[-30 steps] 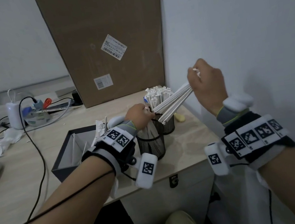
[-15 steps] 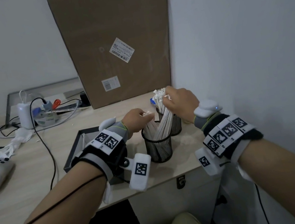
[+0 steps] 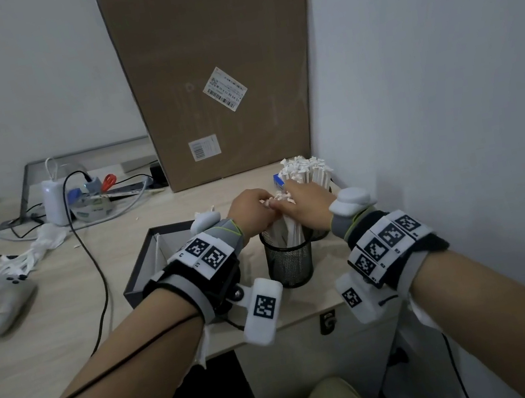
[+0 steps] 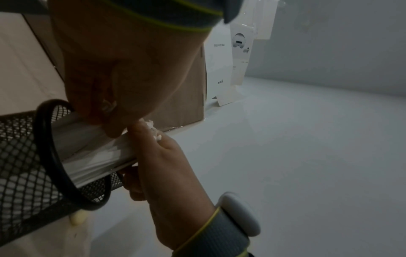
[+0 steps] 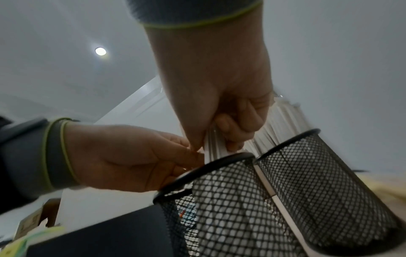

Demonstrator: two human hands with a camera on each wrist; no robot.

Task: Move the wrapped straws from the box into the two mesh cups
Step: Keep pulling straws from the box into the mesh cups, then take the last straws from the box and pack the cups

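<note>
Two black mesh cups stand side by side by the wall. The near cup (image 3: 289, 265) holds white wrapped straws (image 3: 289, 233), and the far cup (image 5: 318, 173) is packed with straws (image 3: 305, 170). My right hand (image 3: 286, 202) grips a bundle of straws (image 5: 214, 145) whose lower ends are inside the near cup. My left hand (image 3: 264, 208) meets it over the cup's rim (image 4: 49, 153), its fingertips pinching the straws' upper ends (image 4: 98, 153). The dark box (image 3: 145, 265) lies left of the cups, mostly hidden by my left wrist.
A tall cardboard carton (image 3: 216, 74) stands at the back against the wall. A cable (image 3: 92, 262) runs across the desk to the left. A white charger (image 3: 55, 202), crumpled wrappers (image 3: 36, 247) and a white controller (image 3: 10, 300) lie further left. The desk's front edge is just below the cups.
My right hand came down from beside the wall and lowered its bundle of straws into the near cup. My left hand stayed at the cup's rim and now meets the right.
</note>
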